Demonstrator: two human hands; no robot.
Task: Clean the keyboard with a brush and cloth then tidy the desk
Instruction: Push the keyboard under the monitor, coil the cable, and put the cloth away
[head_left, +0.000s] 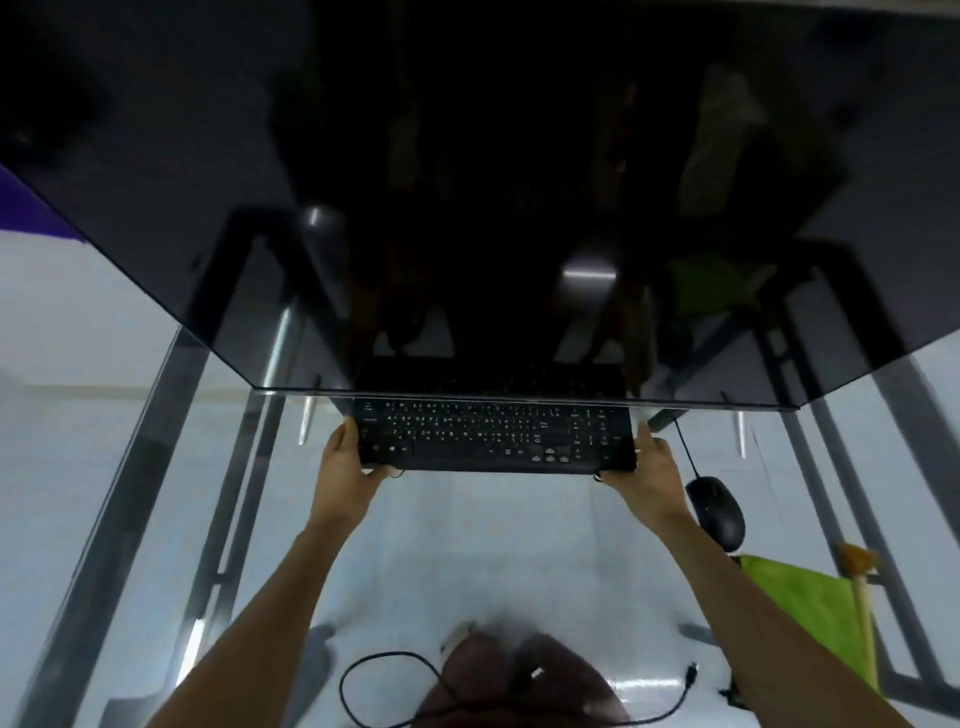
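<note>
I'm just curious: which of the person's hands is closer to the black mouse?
Right. The right hand grips the keyboard's end beside the mouse; the left hand holds the far end.

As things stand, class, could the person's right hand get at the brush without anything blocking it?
Probably not yet: the right hand is gripping the keyboard. Once free, the path back to the brush on the green cloth looks open.

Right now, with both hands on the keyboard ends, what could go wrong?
The keyboard is gripped by the left hand and right hand close under the monitor; its far edge might knock the screen. Its loose cable near the lap could snag. The mouse sits close to the right wrist and may get bumped.
</note>
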